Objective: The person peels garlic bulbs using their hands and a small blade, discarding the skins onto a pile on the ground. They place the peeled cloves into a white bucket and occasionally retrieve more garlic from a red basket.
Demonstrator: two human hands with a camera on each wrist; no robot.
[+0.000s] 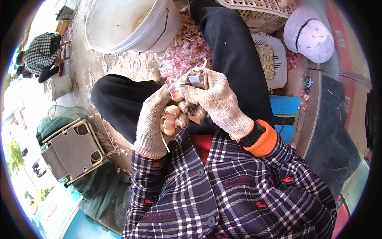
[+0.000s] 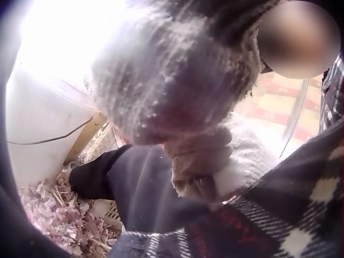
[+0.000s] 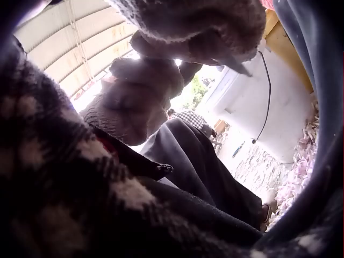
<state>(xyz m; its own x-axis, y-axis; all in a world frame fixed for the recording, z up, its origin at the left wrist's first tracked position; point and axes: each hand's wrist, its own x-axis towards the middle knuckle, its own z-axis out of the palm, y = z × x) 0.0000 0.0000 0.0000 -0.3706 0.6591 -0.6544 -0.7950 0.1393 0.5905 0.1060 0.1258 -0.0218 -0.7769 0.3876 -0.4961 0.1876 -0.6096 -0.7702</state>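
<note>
Both hands wear knitted, off-white gloves and meet above the lap. The left hand point(image 1: 150, 121) holds garlic cloves point(image 1: 170, 120) in its palm, with a brownish stalk poking out below. At its fingertips is another garlic clove point(image 1: 175, 93), pinkish and partly in its skin. The right hand point(image 1: 223, 99) grips a small knife, whose pointed blade point(image 3: 235, 63) sticks out from the glove in the right wrist view. Its fingers are curled right beside the clove. The glove covers the knife's handle. In the left wrist view the gloves are blurred.
A white bucket point(image 1: 119, 44) stands ahead on the left, beside a heap of pink garlic skins point(image 1: 185, 51). A white basket point(image 1: 281, 75) with peeled cloves sits right of the leg, near a hat point(image 1: 316, 40). A folding chair point(image 1: 71, 149) stands left; another person point(image 1: 41, 53) sits farther off.
</note>
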